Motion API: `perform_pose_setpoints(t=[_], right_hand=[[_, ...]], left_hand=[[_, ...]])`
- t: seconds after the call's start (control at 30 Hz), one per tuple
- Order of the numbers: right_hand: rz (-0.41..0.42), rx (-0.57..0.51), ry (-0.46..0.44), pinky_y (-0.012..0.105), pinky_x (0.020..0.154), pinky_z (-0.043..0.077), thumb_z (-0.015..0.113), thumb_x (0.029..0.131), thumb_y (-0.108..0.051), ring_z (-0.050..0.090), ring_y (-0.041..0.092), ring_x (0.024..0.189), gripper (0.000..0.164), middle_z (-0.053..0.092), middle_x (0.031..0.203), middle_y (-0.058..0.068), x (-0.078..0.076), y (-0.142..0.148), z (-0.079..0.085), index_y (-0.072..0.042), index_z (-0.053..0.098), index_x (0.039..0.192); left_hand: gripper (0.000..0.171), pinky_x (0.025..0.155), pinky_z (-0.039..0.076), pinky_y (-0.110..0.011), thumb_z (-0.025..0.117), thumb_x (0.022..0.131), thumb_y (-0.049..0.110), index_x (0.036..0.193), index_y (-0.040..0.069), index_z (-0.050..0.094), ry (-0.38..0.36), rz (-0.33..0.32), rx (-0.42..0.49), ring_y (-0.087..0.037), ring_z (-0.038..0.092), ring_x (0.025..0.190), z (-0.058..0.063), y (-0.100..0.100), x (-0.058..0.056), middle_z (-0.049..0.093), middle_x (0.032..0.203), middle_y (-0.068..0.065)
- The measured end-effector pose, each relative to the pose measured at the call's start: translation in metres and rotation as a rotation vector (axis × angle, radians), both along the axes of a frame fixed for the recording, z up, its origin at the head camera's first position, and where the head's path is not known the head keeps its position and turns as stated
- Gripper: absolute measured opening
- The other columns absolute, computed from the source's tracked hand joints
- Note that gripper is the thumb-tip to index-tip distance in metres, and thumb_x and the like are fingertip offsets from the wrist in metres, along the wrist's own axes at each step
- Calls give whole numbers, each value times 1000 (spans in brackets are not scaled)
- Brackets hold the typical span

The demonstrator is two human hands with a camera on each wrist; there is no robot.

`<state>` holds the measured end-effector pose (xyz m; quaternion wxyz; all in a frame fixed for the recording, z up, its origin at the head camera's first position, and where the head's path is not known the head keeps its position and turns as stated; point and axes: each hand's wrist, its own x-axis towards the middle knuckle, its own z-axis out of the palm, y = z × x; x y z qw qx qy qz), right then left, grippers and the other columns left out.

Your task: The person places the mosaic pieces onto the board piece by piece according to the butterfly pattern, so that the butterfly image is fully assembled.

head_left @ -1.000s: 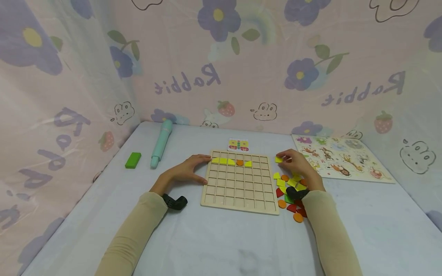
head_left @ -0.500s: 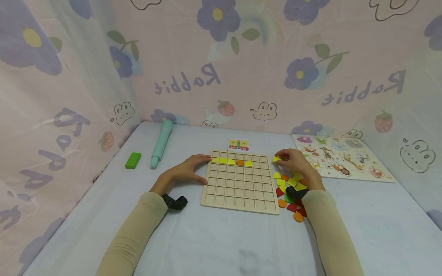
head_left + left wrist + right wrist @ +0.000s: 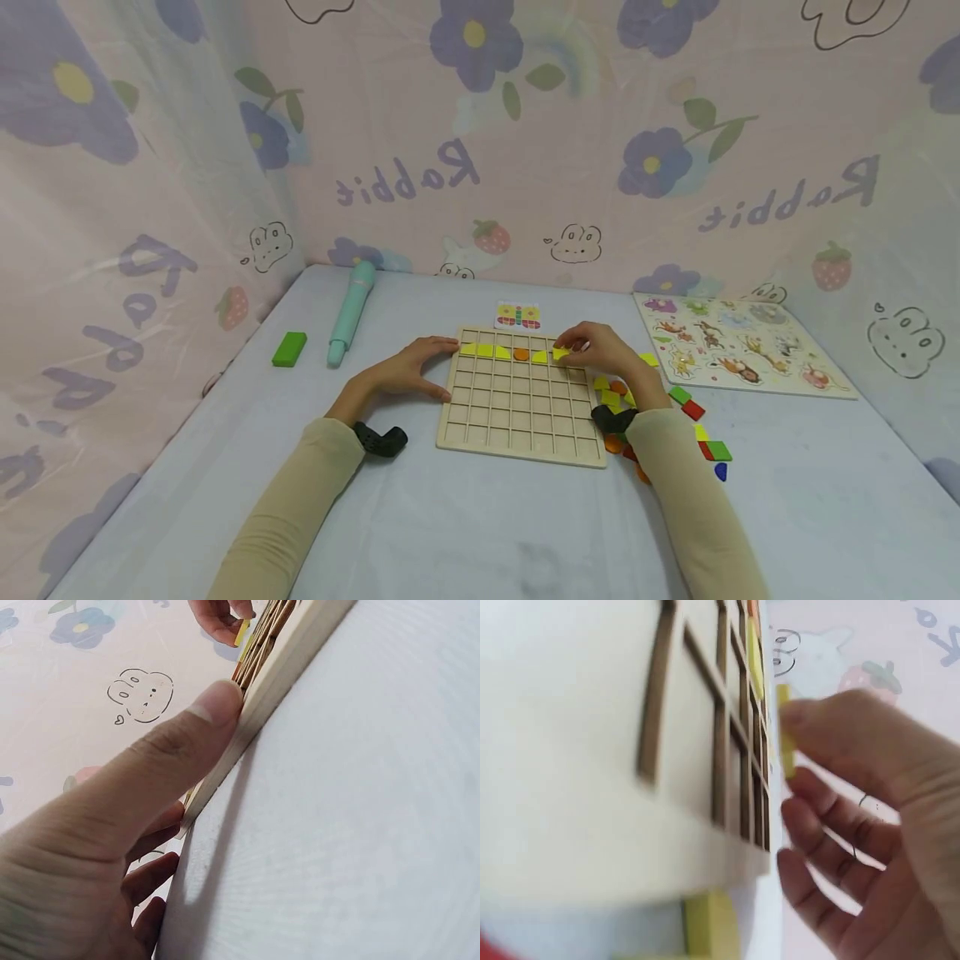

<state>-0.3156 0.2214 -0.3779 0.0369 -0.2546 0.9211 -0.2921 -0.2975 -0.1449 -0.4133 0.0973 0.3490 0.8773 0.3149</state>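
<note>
Right fingers [image 3: 816, 792] pinch yellow tile [image 3: 787, 754]; near-level

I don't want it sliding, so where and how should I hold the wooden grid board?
Take the wooden grid board by its left edge, probably, from the left, thumb and fingers spread, like the left hand. It lies flat, and its straight side wall gives fingers something to press. Loose pieces sit by the right edge, so left looks easier.

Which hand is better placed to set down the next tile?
Probably the right hand: it pinches a yellow tile over the wooden grid board, while the left hand touches the board's left edge.
</note>
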Motion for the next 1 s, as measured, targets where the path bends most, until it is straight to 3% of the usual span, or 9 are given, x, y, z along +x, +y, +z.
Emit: perform_pose_setpoints(t=[0.23, 0.77, 1.0], right_hand=[[-7, 19, -40, 34, 76, 47, 73, 81, -16, 55, 19, 83, 27, 65, 92, 7, 0, -5, -1, -4, 69, 106], [-5, 10, -20, 38, 79, 50, 72, 82, -16, 58, 20, 85, 24, 66, 97, 8, 2, -5, -2, -5, 69, 103], [2, 19, 28, 34, 73, 50, 71, 83, -17, 58, 19, 82, 27, 64, 94, 7, 8, 3, 2, -4, 69, 106]], left_hand=[[90, 112, 17, -50, 78, 72, 40, 144, 9, 34, 3, -4, -5, -29, 18, 139, 0, 1, 0, 27, 151, -9], [89, 112, 17, -51, 78, 72, 39, 144, 8, 35, 7, -1, -8, -30, 18, 139, 0, 0, 0, 27, 150, -9], [88, 111, 17, -51, 78, 73, 38, 144, 8, 35, 7, 1, -9, -31, 18, 139, 0, 1, 0, 27, 150, -10]])
